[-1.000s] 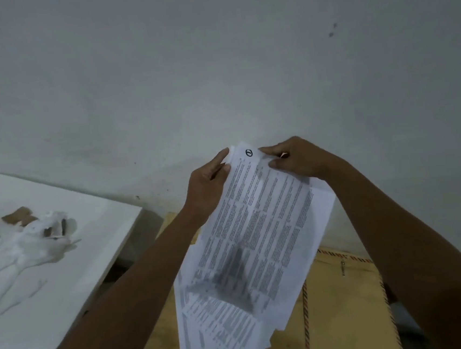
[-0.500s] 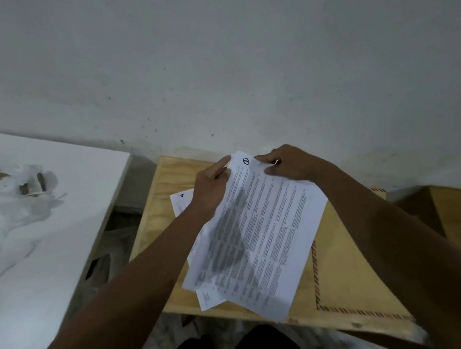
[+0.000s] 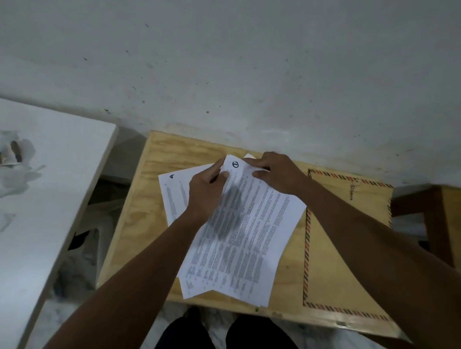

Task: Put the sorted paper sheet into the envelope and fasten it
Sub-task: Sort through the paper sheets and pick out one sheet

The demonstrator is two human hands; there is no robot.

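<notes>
Lowered toward the plywood table [image 3: 142, 211], both hands [image 3: 207, 193] [image 3: 277, 174] pinch the printed paper stack's [image 3: 246, 237] top edge.

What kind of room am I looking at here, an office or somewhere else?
Probably a plain home or storeroom corner, not a fitted office: a bare, scuffed white wall, a small plywood table pushed against it holding the printed sheets and envelope, and a white slab beside it.
</notes>
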